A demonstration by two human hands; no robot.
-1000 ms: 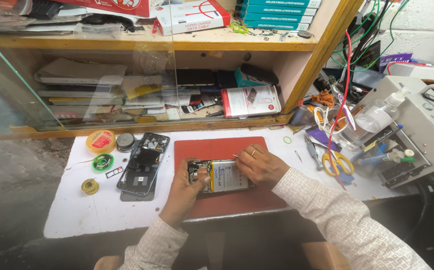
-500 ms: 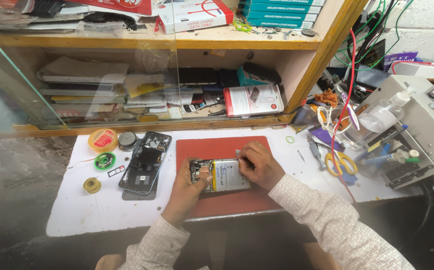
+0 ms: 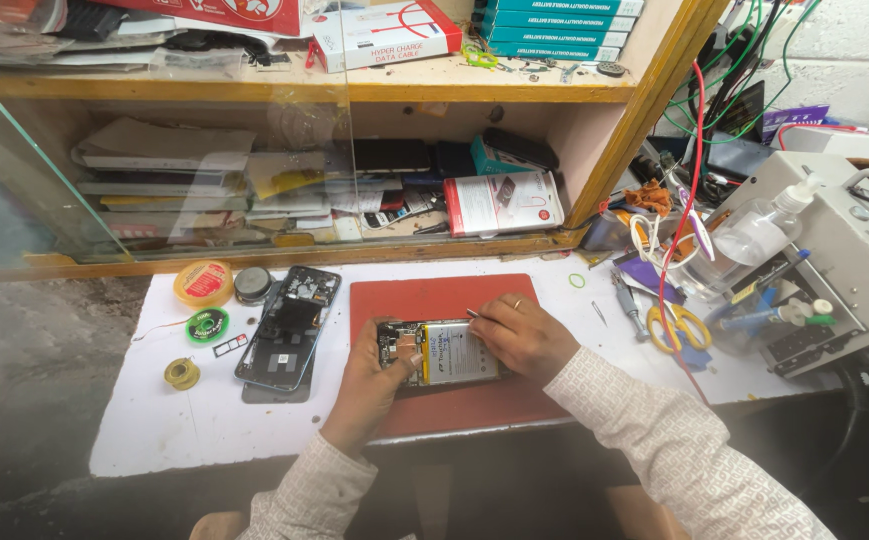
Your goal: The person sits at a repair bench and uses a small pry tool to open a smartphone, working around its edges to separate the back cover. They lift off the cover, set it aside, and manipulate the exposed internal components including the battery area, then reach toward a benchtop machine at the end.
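Observation:
An opened phone (image 3: 444,352) with its battery showing lies on a red work mat (image 3: 424,300). My left hand (image 3: 374,375) grips the phone's left end, thumb across its circuit board. My right hand (image 3: 519,335) rests on the phone's right part and pinches a thin metal tool (image 3: 473,314) whose tip points at the phone's upper edge. A ring is on one finger of that hand.
A removed phone back frame (image 3: 289,325) lies left of the mat, with solder reels (image 3: 204,283) and wire spools (image 3: 182,373) beyond. Scissors (image 3: 674,325), a screwdriver (image 3: 629,308), a clear pump bottle (image 3: 759,232) and a grey machine (image 3: 834,250) crowd the right. A cluttered wooden shelf (image 3: 284,250) stands behind.
My right hand has shifted a little along the phone's upper edge with the tool. The left hand keeps the same hold on the phone.

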